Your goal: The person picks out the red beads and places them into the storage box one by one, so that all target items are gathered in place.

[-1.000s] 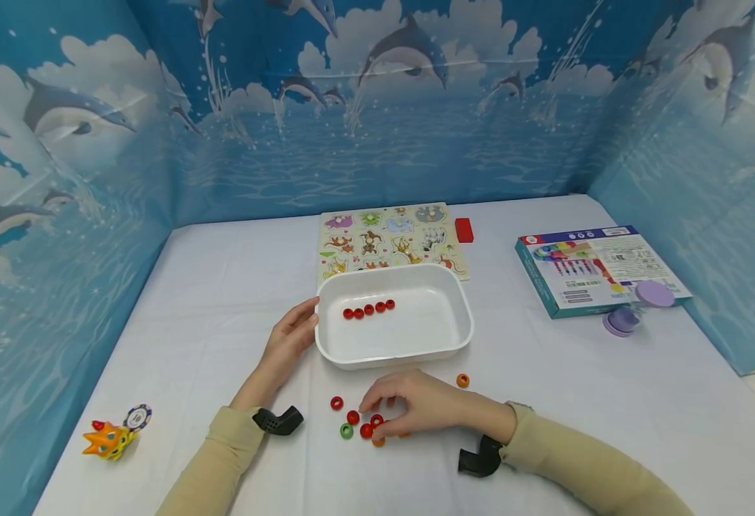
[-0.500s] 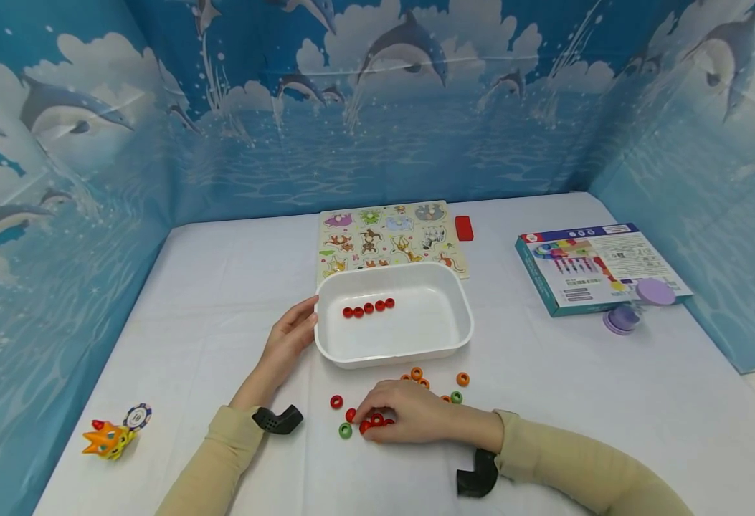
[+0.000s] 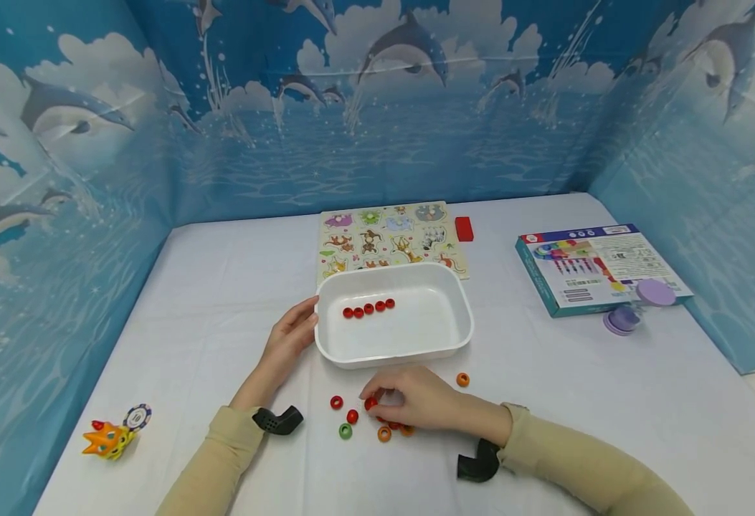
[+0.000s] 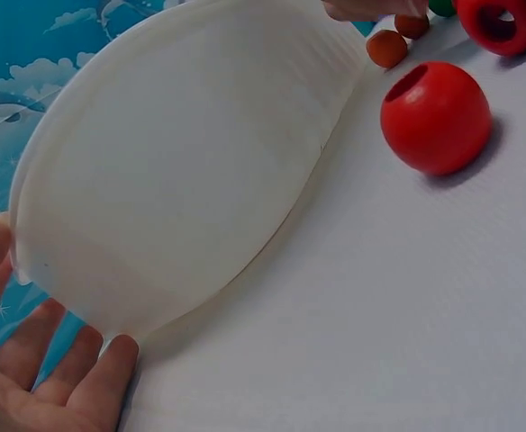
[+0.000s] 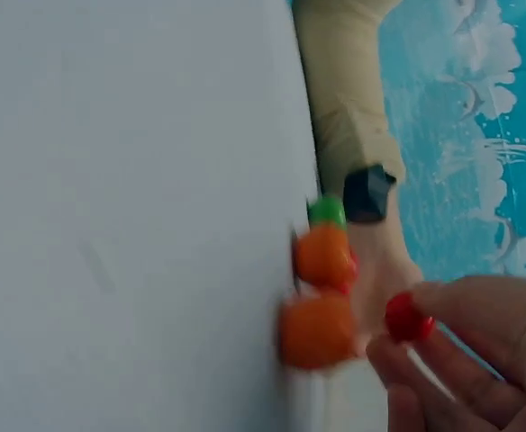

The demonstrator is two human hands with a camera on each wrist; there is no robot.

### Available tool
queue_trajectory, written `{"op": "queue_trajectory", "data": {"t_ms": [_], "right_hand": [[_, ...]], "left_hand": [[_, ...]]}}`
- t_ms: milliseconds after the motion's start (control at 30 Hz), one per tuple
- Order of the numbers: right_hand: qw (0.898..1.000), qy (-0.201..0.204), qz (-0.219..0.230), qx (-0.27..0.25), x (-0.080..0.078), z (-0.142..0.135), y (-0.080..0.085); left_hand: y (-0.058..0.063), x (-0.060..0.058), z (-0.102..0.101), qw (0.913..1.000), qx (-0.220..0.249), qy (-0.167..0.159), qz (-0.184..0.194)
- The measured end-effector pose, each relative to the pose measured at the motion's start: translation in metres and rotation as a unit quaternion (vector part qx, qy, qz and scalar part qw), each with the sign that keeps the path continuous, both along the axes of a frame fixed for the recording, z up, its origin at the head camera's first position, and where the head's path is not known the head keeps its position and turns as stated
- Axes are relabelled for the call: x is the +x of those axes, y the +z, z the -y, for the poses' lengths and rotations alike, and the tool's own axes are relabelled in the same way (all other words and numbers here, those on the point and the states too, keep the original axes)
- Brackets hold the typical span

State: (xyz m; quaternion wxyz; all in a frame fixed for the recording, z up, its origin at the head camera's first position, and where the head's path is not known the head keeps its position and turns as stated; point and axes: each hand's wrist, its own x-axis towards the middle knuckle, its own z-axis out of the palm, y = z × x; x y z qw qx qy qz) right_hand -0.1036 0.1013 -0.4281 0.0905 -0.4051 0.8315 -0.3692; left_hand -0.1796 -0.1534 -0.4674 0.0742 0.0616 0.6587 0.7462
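My right hand [image 3: 416, 394] pinches a red bead [image 5: 408, 317] between thumb and fingertips, just above the tablecloth. Below and beside it lie loose beads: a red bead [image 3: 352, 416], another red bead [image 3: 336, 403] farther left, a green bead [image 3: 345, 431] and an orange bead [image 3: 384, 433]. Others are partly hidden under the hand. The white plastic tray [image 3: 416, 351] stands in front, with a short row of red beads [image 3: 368, 309] inside. My left hand [image 3: 290, 337] rests against the tray's left end, its fingers touching the outer wall [image 4: 182, 162].
An animal puzzle board [image 3: 386, 236] lies behind the tray, with a red block [image 3: 464, 229] beside it. At right are a flat toy box [image 3: 583, 265] and a purple-lidded container [image 3: 624, 319]. One orange bead [image 3: 463, 380] lies apart. An orange toy figure [image 3: 109, 439] sits at left.
My right hand reached down among the beads, then rose slightly away from me with a red bead between its fingers. The left hand and the tray stay in place.
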Motion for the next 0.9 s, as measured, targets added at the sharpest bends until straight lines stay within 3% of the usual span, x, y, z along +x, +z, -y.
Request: {"op": "queue_trajectory", "data": {"t_ms": [133, 233, 400, 533, 700, 900], "right_hand": [[0.999, 0.004, 0.014, -0.053, -0.008, -0.008, 0.022], [0.996, -0.001, -0.002, -0.086, -0.021, -0.014, 0.042], [0.994, -0.037, -0.034, -0.099, -0.056, -0.023, 0.07], [0.995, -0.038, 0.006, -0.091, -0.089, -0.02, 0.083], [0.994, -0.007, 0.088, -0.061, -0.124, -0.003, 0.085], [0.987, 0.071, 0.139, -0.03, -0.153, 0.021, 0.066]], "left_hand": [[0.001, 0.001, 0.001, 1.0, 0.01, -0.003, 0.0], [0.001, 0.002, 0.002, 0.9999, 0.014, -0.003, -0.001], [0.001, 0.002, 0.002, 0.9999, 0.01, -0.001, -0.004], [0.001, 0.002, 0.003, 1.0, 0.006, 0.002, -0.005], [0.001, 0.001, 0.002, 1.0, 0.006, -0.001, -0.005], [0.002, 0.001, 0.0, 1.0, 0.0, -0.008, 0.003]]}}
